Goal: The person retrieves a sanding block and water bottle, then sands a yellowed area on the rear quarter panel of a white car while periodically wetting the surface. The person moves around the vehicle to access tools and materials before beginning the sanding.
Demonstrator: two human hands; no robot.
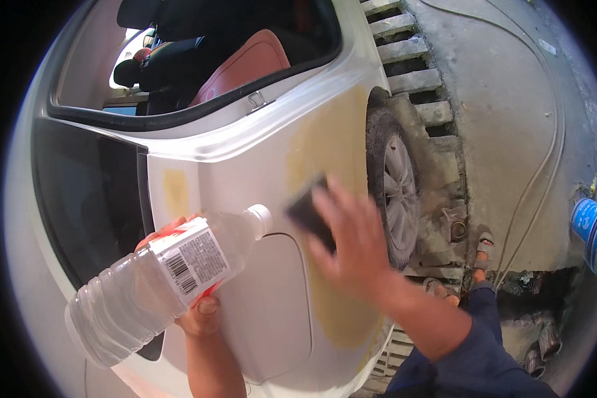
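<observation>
My left hand (202,313) is closed around a clear plastic bottle (129,302), which tilts with its white cap (259,219) up to the right. Fingers of that hand are partly hidden behind the labelled middle of the bottle. My right hand (351,235), blurred by motion, grips a black sanding block (312,211) over the car's rear side panel. Whether the block touches the paint cannot be made out. Around it, a dull yellow patch (331,146) spreads over the white car body (235,176), up to the wheel arch. The fuel flap (282,312) lies just below the bottle cap.
Beside the car's wheel (395,189) runs a slotted drain cover (414,81). A hose (552,139) lies along the concrete floor. At the far right stands a blue bucket (589,225). A smaller yellow patch (176,189) marks the pillar next to the dark window (89,186).
</observation>
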